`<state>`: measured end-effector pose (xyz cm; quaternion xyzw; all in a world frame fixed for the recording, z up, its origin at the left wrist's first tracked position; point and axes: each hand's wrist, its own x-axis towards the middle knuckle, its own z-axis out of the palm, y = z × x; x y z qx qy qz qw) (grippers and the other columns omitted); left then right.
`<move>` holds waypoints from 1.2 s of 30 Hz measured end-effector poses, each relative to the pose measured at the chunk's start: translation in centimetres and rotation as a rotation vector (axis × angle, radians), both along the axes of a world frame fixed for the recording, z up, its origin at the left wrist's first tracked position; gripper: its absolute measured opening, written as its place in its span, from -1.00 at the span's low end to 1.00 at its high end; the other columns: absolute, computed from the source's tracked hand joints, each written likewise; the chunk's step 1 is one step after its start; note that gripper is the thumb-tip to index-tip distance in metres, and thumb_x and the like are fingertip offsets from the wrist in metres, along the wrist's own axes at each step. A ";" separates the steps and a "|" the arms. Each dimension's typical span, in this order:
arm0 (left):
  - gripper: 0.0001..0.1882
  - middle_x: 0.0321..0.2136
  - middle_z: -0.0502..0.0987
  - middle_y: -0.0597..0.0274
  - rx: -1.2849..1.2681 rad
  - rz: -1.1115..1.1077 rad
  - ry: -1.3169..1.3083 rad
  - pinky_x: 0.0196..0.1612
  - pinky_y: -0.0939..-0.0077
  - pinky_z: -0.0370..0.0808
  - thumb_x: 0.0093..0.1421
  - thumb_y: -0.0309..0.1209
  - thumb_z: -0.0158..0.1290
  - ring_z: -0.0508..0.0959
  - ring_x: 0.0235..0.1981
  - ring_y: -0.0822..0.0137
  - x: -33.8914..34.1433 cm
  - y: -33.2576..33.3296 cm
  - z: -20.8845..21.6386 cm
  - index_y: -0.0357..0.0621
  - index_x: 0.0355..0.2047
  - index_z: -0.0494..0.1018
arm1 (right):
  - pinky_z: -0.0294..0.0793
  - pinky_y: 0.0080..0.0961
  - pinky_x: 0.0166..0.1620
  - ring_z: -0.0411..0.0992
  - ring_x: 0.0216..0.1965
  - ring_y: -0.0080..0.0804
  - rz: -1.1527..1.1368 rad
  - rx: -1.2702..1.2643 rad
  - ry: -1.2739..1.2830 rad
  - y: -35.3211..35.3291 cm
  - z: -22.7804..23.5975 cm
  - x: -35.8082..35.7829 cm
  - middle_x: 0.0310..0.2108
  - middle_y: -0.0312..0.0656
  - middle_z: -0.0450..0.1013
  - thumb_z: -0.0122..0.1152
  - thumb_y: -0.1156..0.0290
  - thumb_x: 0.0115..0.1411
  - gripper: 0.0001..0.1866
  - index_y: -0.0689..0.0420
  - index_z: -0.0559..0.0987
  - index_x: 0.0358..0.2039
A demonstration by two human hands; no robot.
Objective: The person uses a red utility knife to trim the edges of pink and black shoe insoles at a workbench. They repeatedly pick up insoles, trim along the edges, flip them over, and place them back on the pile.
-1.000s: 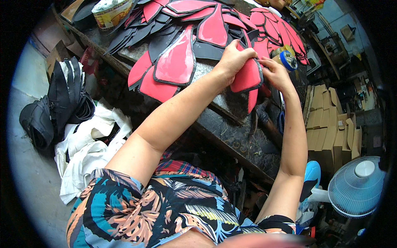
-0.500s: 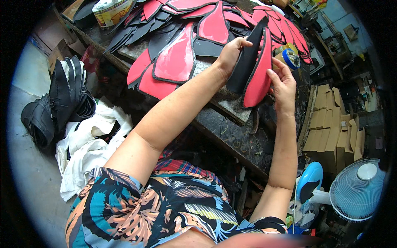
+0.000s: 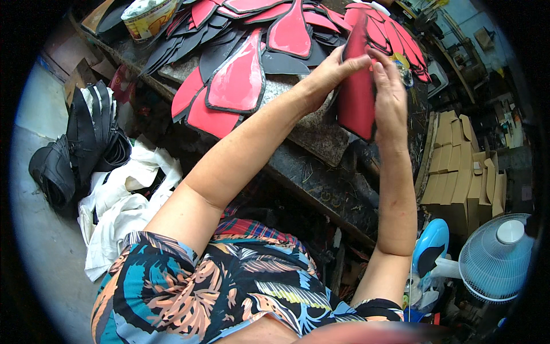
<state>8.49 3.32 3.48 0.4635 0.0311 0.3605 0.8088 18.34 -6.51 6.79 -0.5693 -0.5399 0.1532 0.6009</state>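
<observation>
My left hand point(image 3: 332, 74) is closed on a long curved red piece point(image 3: 356, 106) with a black edge. The thumb lies across its red face, and the fingers behind it are hidden. Along the piece's right side is my right hand point(image 3: 391, 103), slightly blurred, its fingers stretched upward and the palm turned toward the piece. The piece stands on edge above the table; whether a second layer sits behind it cannot be seen. Beyond and left of my hands lie similar flared red pieces with black borders point(image 3: 236, 77), overlapping one another.
Black flat pieces point(image 3: 189, 43) are fanned out beside a tub point(image 3: 149, 20) at the far left. The dark tabletop point(image 3: 315, 178) has a worn stone slab point(image 3: 321, 140). Cardboard boxes point(image 3: 452, 166) and a fan point(image 3: 495, 258) stand right; white cloth point(image 3: 123, 206) lies left.
The separate black piece beside the red one no longer shows. The red piece has turned its face more toward me. My left thumb now crosses it, and my right fingers have straightened along its side.
</observation>
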 end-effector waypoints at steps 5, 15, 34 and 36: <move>-0.63 -0.28 0.51 0.13 -0.329 -0.059 -0.005 -0.23 0.34 0.57 0.14 -0.28 0.11 0.57 -0.35 0.30 -0.3 2.2 -1.1 -0.17 -0.10 0.35 | 0.53 -0.54 -0.09 0.56 -0.20 -0.47 0.145 -0.319 0.345 0.9 0.4 0.6 -0.15 -0.14 0.58 -0.03 0.21 0.43 -0.62 0.17 0.48 0.11; -0.57 -0.46 0.54 0.04 -0.561 -0.033 0.087 -0.33 0.29 0.52 0.14 -0.17 -0.09 0.53 -0.48 0.17 -0.4 3.3 -2.0 -0.34 -0.20 0.42 | 0.35 -0.20 0.21 0.36 0.18 0.06 -0.212 -0.723 -0.833 6.6 -4.2 7.3 0.18 0.15 0.33 0.47 -0.16 -0.23 0.14 0.07 0.24 0.34; -0.50 -0.37 0.54 0.03 -0.525 -0.067 0.144 -0.26 0.27 0.60 0.16 -0.05 -0.04 0.58 -0.42 0.15 -0.1 3.1 -2.0 -0.30 -0.17 0.39 | 0.51 -0.09 -0.23 0.55 -0.33 0.12 -0.664 -0.167 -0.914 -2.6 -0.3 5.4 -0.36 0.21 0.52 0.05 0.59 0.09 -0.41 0.09 0.34 0.19; -0.40 -0.29 0.56 -0.09 -0.471 -0.079 0.171 -0.17 0.24 0.59 0.17 0.02 -0.05 0.60 -0.34 0.07 0.0 2.9 -2.0 -0.38 -0.13 0.41 | 0.52 -0.19 -0.25 0.57 -0.41 -0.04 -0.699 -0.002 -0.775 -4.4 0.4 4.8 -0.47 0.17 0.49 0.01 0.61 0.11 -0.42 0.18 0.33 0.20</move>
